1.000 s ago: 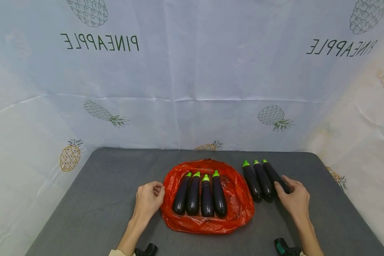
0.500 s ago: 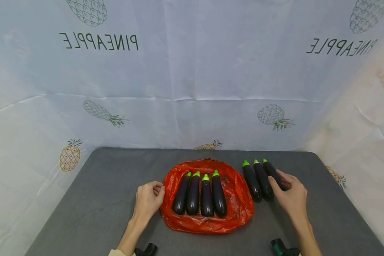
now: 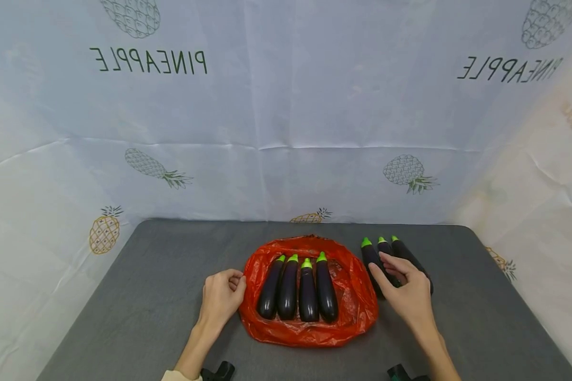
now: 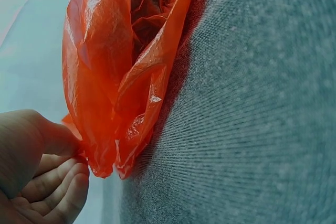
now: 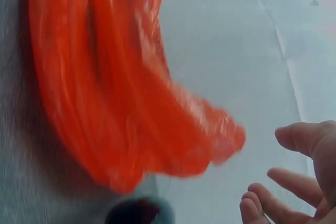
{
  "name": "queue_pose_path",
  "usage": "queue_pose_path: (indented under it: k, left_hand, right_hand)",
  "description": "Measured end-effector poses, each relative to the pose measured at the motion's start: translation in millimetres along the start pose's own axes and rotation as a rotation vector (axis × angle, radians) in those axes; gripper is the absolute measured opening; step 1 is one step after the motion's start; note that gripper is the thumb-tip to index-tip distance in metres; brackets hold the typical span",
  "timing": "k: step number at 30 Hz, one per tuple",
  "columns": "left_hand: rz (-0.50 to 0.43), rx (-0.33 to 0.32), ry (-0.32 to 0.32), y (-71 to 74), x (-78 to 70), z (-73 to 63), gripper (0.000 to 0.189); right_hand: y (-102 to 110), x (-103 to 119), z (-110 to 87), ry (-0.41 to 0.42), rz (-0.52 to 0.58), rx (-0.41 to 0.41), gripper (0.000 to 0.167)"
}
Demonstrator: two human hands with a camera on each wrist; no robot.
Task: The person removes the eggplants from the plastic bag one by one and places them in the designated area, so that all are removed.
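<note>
A red plastic bag lies spread on the table with several dark purple eggplants side by side in it, green stem ends pointing away. My left hand pinches the bag's left edge between thumb and fingers; the left wrist view shows the gathered film at the fingertips. To the right of the bag lie three more eggplants. Over the middle one hovers my right hand, thumb and fingers apart. In the right wrist view the right hand holds nothing; a blurred dark rounded end shows below the bag.
The rightmost eggplant lies beyond my right hand, and the leftmost is close against the bag's right rim. A grey table runs back to a pale hanging cloth printed with pineapples.
My right hand has left the rightmost eggplant, which is back about where it lay, and has moved left over the middle one. The left hand stays at the bag's edge.
</note>
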State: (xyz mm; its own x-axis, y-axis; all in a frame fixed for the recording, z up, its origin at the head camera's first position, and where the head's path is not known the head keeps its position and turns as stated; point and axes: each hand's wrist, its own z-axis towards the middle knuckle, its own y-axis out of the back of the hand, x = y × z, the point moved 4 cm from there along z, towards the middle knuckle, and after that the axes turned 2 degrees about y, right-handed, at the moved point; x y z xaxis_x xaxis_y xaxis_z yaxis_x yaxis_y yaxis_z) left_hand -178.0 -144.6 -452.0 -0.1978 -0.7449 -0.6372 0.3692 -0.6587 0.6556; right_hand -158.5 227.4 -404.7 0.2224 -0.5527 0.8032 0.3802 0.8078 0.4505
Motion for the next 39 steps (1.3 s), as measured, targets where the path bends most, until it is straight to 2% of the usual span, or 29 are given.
queue_pose_path:
  k: [12, 23, 32, 39]
  left_hand:
    - [0.007, 0.001, 0.001, 0.1, -0.9, 0.8, 0.006]
    - [0.011, -0.001, 0.003, 0.5, -0.8, -0.2, 0.006]
    - [0.006, 0.004, 0.006, 0.5, -0.6, -0.1, 0.006]
    - [0.006, 0.001, 0.004, 0.3, -0.2, 0.1, 0.005]
  right_hand:
    - [-20, 18, -10.7, 0.003, 0.051, 0.063, 0.036]
    - [-42, 23, -20.8, 0.001, 0.020, 0.158, 0.037]
    - [-64, 17, -28.2, -0.012, -0.002, 0.265, 0.044]
    - [-75, 7, -31.5, -0.017, -0.042, 0.281, 0.045]
